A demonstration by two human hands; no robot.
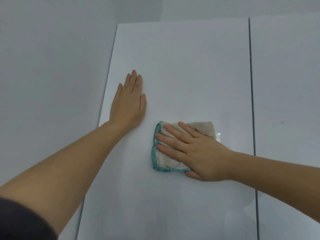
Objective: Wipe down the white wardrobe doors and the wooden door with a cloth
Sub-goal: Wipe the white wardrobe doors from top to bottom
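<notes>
A glossy white wardrobe door (187, 66) fills the middle of the view. My left hand (129, 99) lies flat against it near its left edge, fingers straight and pointing up. My right hand (194, 151) presses a folded off-white cloth with a teal hem (161, 158) flat onto the same door, lower and to the right, fingers straight and spread, pointing left. The cloth's right part (206, 129) shows above my knuckles. The wooden door is not in view.
A second white wardrobe door (285, 84) adjoins on the right, past a thin dark gap (252, 84). A plain white wall (52, 66) runs along the left of the wardrobe. The ceiling shows at the top.
</notes>
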